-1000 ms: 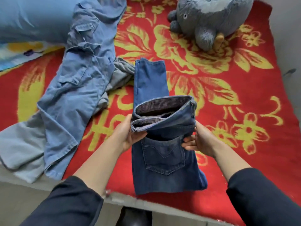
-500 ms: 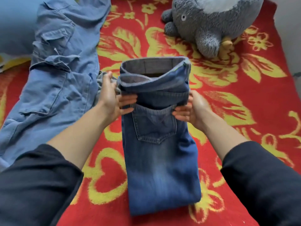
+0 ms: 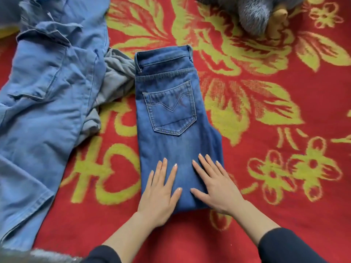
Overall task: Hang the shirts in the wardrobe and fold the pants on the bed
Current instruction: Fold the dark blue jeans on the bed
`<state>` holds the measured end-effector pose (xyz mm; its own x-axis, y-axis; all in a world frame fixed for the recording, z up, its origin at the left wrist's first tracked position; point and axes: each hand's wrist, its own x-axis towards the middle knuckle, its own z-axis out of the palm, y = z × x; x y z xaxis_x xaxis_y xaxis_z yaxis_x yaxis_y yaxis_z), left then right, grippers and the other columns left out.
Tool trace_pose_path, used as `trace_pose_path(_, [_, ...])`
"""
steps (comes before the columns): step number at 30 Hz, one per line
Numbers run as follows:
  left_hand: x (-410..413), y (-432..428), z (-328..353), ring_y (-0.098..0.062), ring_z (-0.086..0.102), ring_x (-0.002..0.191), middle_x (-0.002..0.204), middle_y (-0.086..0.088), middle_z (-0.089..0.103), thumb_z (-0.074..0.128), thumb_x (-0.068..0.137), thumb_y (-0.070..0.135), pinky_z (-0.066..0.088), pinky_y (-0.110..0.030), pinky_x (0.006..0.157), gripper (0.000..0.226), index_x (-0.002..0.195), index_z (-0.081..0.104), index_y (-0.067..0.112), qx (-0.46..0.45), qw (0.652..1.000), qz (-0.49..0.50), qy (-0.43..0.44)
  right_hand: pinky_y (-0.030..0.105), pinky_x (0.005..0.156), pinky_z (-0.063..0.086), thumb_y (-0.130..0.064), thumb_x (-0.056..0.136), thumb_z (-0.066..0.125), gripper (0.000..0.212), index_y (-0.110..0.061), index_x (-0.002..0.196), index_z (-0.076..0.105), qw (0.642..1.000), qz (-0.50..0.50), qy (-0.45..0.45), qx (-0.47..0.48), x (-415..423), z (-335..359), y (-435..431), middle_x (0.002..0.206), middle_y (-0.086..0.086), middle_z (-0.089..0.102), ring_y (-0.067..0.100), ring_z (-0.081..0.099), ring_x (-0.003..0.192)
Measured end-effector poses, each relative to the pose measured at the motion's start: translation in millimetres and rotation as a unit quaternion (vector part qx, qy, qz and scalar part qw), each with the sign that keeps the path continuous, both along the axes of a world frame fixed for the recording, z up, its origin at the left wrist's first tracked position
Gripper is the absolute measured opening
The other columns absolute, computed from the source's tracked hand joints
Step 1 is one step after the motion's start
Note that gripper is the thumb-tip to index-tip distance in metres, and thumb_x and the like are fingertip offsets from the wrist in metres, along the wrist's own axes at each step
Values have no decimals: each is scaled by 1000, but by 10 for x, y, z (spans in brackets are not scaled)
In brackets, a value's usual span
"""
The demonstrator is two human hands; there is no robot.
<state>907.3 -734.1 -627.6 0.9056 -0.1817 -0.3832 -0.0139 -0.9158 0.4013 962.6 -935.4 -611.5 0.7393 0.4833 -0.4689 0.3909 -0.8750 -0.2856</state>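
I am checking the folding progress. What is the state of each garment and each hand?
dark blue jeans: folded, flat on the blanket, pocket up.
light blue pants: unfolded, spread out, creased.
grey garment: crumpled, partly under the light blue pants.
left hand: open, flat on the dark blue jeans.
right hand: open, flat on the dark blue jeans.
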Motion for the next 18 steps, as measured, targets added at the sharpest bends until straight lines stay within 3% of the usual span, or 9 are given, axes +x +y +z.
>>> trace_pose_path(2, [-213, -38, -9, -21, -31, 140, 148, -3, -37, 24, 95, 59, -21, -31, 114, 74, 143, -23, 28, 10, 1000, -15, 16, 32, 116, -17, -72, 84, 35, 90, -28, 150, -8, 998, 54, 11, -26, -181, -14, -152, 155, -4, -21, 17, -22, 144])
trace_pose_path(4, [-382, -40, -15, -30, -20, 143, 153, -9, -24, 39, 91, 59, -10, -36, 117, 84, 149, -9, 21, 13, 999, -38, 1, 43, 119, 4, -72, 76, 50, 101, -20, 152, 10, 993, 106, -1, -56, -287, -11, -264, 159, 4, -1, 26, 2, 147])
trace_pose_path(6, [-444, -6, -35, -37, -10, 143, 153, -15, -17, 53, 83, 45, -2, -41, 119, 92, 149, -5, 16, 67, 995, -74, -12, 48, 113, 26, -60, 65, 71, 102, -14, 148, 32, 990, 122, -18, -62, -337, -5, -303, 155, 9, 25, 29, 25, 142])
trace_pose_path(9, [-391, 18, 18, -42, -11, 141, 151, -25, -17, 37, 83, 13, 6, -46, 117, 81, 147, -12, 11, 161, 980, -119, -23, 45, 102, 45, -36, 58, 83, 87, -14, 136, 53, 992, 97, -62, -53, -335, -21, -270, 143, 10, 48, 25, 47, 131])
trace_pose_path(11, [-357, -45, 55, -42, 28, 138, 148, -30, 25, 24, 84, 7, 34, -43, 110, 63, 147, 25, 10, 222, 964, -143, -28, 44, 111, 32, -32, 74, 74, 78, -14, 143, 43, 991, 100, -60, -65, -347, -9, -232, 149, 10, 39, 25, 36, 138])
trace_pose_path(13, [-334, -153, 157, -33, 54, 122, 133, -21, 54, 23, 83, 10, 49, -36, 97, 59, 133, 54, 15, 261, 956, -131, -33, 40, 119, 2, -33, 94, 49, 70, -14, 152, 16, 991, 110, -36, -67, -343, -12, -209, 160, 7, 13, 22, 9, 148])
trace_pose_path(15, [-286, -190, 194, -35, 47, 129, 140, -25, 44, 25, 89, 7, 41, -37, 104, 56, 142, 41, 9, 300, 942, -137, -57, 36, 118, -7, -34, 99, 37, 62, -12, 152, 14, 991, 113, -38, -63, -299, 29, -189, 160, 5, 13, 18, 8, 148])
trace_pose_path(17, [-204, -198, 235, -38, 30, 139, 151, -27, 24, 33, 93, 5, 27, -40, 111, 61, 150, 14, 6, 278, 951, -136, 14, 35, 118, -1, -32, 98, 37, 52, -10, 145, 32, 993, 98, -42, -44, -230, 149, -164, 153, 8, 33, 19, 26, 143])
trace_pose_path(18, [-150, -178, 311, -37, 31, 138, 151, -25, 25, 38, 92, 6, 29, -40, 109, 64, 150, 12, 7, 264, 954, -133, 48, 34, 118, 6, -31, 97, 38, 44, -11, 135, 43, 995, 83, -36, -31, -192, 235, -155, 144, 10, 45, 21, 37, 136])
